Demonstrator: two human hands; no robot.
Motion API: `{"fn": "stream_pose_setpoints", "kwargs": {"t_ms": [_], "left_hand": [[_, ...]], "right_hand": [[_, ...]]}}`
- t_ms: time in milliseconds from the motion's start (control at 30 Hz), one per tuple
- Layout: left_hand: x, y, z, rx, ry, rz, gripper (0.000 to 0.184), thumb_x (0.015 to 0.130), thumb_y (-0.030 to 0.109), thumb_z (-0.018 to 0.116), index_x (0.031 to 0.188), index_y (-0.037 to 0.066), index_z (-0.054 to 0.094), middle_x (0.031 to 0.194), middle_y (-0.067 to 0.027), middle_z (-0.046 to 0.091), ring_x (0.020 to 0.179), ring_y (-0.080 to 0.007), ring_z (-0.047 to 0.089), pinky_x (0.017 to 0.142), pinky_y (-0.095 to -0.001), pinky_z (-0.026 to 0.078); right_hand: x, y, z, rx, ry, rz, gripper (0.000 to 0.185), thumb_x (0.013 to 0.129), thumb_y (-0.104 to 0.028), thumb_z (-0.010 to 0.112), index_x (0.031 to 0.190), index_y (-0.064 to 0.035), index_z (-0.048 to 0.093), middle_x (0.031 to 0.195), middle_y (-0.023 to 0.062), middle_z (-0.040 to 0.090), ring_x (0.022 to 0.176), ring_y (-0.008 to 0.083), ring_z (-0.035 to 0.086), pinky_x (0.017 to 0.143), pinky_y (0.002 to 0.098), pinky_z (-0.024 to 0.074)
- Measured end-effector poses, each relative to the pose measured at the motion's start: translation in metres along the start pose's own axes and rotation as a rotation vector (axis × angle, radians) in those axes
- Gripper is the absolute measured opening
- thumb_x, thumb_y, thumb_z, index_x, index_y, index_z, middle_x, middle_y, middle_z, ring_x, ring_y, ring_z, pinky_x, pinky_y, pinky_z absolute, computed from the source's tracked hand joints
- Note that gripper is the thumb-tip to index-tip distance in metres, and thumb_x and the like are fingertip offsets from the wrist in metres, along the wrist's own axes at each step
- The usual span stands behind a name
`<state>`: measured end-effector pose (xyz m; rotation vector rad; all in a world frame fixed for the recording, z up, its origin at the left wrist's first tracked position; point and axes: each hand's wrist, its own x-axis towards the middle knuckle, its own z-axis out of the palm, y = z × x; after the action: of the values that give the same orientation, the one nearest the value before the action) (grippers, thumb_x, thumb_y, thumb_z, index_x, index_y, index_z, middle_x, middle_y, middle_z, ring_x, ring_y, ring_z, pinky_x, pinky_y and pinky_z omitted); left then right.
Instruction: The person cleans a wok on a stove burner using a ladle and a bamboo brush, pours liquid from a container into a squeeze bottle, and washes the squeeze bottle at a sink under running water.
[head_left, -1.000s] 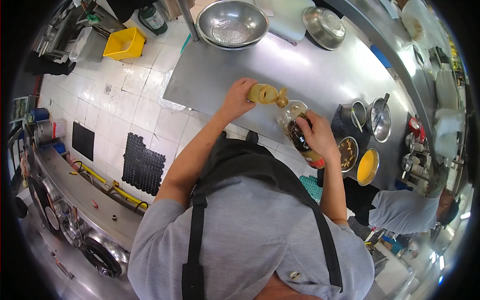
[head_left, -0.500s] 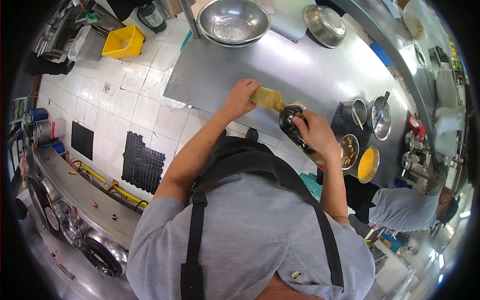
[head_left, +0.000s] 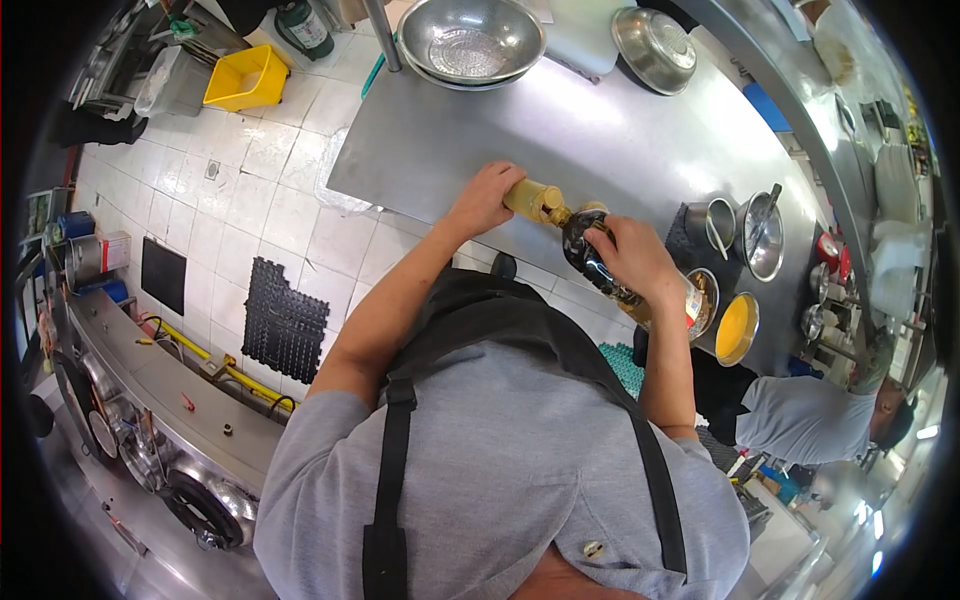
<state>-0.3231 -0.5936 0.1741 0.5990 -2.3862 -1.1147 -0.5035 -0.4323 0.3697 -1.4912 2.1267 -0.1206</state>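
Note:
My left hand (head_left: 487,202) is wrapped round the base of a yellowish clear bottle (head_left: 527,199), which lies tilted with its mouth to the right. My right hand (head_left: 640,262) grips a dark glass bottle (head_left: 582,246) round its body, tipped with its neck toward the left. The two bottle mouths meet, touching or almost touching, above the front edge of the steel table (head_left: 420,150). Part of a small round pale thing (head_left: 594,207) shows behind the dark bottle's neck. My right hand and forearm hide some of the dark bottle's lower end.
Steel bowls (head_left: 470,45) stand at the table's far end, near an upturned bowl (head_left: 655,48). On the right are a pot (head_left: 712,225), a bowl with a utensil (head_left: 765,250), a bowl of yellow liquid (head_left: 738,328) and a partly hidden bowl of food (head_left: 706,292). Another person (head_left: 810,415) stands at right.
Both bottles have shifted slightly to the right in view. The dark bottle's labelled lower end now shows past my right wrist, over the food bowl. Both hands keep their grip.

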Motion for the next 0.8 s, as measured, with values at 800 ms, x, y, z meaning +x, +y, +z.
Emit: {"fn": "stream_pose_setpoints", "kwargs": {"t_ms": [800], "left_hand": [[0.0016,-0.0047,-0.0038,-0.040,-0.016,0.015,0.056,0.065,-0.004,0.077,0.118,0.006,0.061,0.117,-0.0144,0.064,0.111,-0.0389,0.061,0.095,-0.0452,0.051]], "right_hand": [[0.0071,-0.0071,-0.0022,-0.023,0.011,-0.002,0.040,0.098,-0.033,0.064,0.090,0.0054,0.069,0.085,0.0289,0.069,0.088,0.0484,0.067,0.081,0.0543,0.0517]]}}
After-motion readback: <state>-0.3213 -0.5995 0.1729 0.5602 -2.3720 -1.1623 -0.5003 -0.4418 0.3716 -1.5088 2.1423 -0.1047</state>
